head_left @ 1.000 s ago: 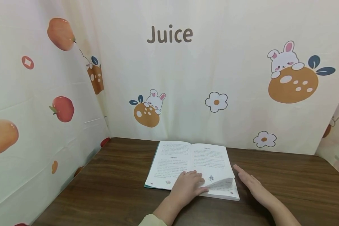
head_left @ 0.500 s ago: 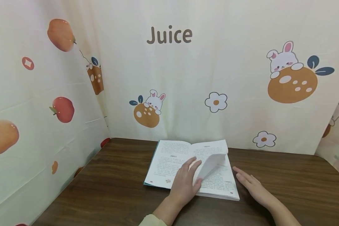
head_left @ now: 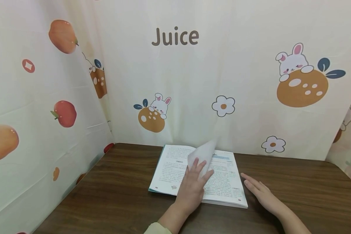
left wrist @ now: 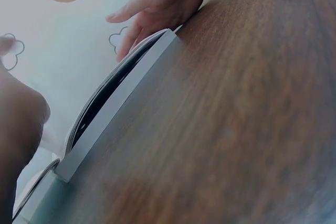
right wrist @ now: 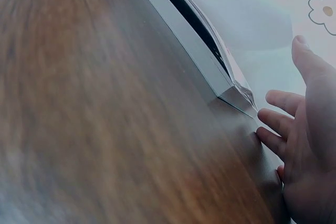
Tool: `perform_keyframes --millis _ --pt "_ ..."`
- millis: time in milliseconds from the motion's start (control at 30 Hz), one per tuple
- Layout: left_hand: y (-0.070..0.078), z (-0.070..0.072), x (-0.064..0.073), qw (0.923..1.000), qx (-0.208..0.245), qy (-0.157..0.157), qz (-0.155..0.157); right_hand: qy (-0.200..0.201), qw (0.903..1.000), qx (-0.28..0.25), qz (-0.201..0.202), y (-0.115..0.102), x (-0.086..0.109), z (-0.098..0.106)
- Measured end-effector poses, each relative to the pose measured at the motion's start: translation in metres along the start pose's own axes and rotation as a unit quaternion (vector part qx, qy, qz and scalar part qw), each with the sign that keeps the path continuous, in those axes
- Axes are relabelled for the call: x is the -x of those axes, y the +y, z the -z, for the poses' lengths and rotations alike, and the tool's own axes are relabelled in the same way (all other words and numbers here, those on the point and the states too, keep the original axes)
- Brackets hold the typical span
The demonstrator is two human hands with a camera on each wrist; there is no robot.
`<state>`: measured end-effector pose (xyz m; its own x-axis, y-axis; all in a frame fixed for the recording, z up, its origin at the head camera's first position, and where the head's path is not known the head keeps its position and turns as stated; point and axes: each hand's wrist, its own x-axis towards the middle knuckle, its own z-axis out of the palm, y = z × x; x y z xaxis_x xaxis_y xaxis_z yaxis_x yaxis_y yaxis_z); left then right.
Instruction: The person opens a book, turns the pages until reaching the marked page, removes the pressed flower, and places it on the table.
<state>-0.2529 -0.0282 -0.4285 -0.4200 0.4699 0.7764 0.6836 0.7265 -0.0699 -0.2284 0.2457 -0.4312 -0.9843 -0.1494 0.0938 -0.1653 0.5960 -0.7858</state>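
Observation:
An open book (head_left: pixel 225 185) with printed text lies on the dark wooden table. One page (head_left: pixel 203 152) stands raised and curved over its middle. My left hand (head_left: pixel 191 187) is over the book near the spine, fingers spread and fairly straight against the lifted page; the lower part of that page is hidden behind them. Beside the book's right edge, my right hand (head_left: pixel 263 195) rests on its side with straight fingers, holding nothing. In the right wrist view its fingertips come right up to the book's corner (right wrist: pixel 236 95). The left wrist view shows the book's thick near edge (left wrist: pixel 118 108).
Wooden tabletop (head_left: pixel 120 195) surrounds the book. A pale curtain (head_left: pixel 187 74) printed with rabbits, fruit and flowers hangs right behind the table, and another curtain side (head_left: pixel 32 146) runs along the left.
The page has swung from the right side of the book up toward the spine. My left hand has turned upward, fingers following the page. The right hand has stayed in place.

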Motion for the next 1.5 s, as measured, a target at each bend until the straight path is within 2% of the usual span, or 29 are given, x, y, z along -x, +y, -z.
perform_keyframes --millis 133,200,267,333,467,533,600,800,1033,1267,1500 --pt "0.002 0.003 -0.002 0.9958 -0.058 -0.065 0.028 -0.003 1.0000 0.001 -0.009 0.001 0.000 0.000" --pt "0.002 0.004 -0.002 0.9919 -0.079 -0.087 0.049 -0.003 0.9999 0.001 -0.010 0.001 0.000 0.000" --pt "0.002 0.004 -0.002 0.9895 -0.085 -0.104 0.054 -0.003 1.0000 0.001 -0.009 0.001 0.000 0.000" --pt "0.002 0.003 -0.001 0.9898 -0.077 -0.113 0.040 -0.002 1.0000 0.001 -0.007 0.001 0.000 0.000" --pt "0.001 0.001 0.000 0.9908 -0.039 -0.129 -0.013 0.001 1.0000 0.001 -0.001 0.002 0.000 0.000" --pt "0.002 0.001 0.000 0.9893 -0.027 -0.142 -0.023 0.003 1.0000 0.002 0.004 0.002 0.000 0.000" --pt "0.003 0.001 0.000 0.9868 -0.024 -0.159 -0.017 0.006 0.9999 0.003 0.011 0.002 0.000 -0.001" --pt "0.007 0.003 -0.001 0.9765 -0.030 -0.210 0.034 0.004 0.9998 0.007 0.017 0.002 0.000 -0.001" --pt "0.008 0.002 -0.001 0.9735 -0.011 -0.219 0.064 -0.006 0.9991 0.041 0.005 0.003 -0.001 -0.001" --pt "0.010 0.002 0.001 0.9661 0.024 -0.241 0.088 0.007 0.9974 0.044 0.057 0.010 -0.001 -0.002" --pt "0.012 0.002 0.001 0.9521 0.037 -0.289 0.094 0.000 0.9951 0.039 0.091 0.011 0.002 -0.001"
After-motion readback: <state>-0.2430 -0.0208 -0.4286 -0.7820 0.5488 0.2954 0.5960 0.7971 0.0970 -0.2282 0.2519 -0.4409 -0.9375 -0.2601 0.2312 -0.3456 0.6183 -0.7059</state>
